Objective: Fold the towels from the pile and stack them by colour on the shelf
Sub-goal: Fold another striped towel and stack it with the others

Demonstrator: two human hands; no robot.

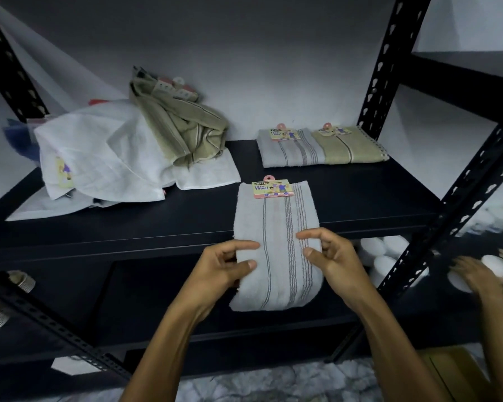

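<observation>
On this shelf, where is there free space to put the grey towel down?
Bare shelf lies right of the held grey towel, in front of the folded grey towel and folded green towel. A narrower bare strip lies between the towel pile and those two. The left side is crowded by the pile. Left hand and right hand hold the towel.

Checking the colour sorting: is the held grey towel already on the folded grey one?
No, the grey towel lies apart at the shelf's front edge.

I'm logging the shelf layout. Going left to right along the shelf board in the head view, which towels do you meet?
White towels → crumpled olive towel → held grey striped towel → folded grey towel → folded olive towel.
</observation>
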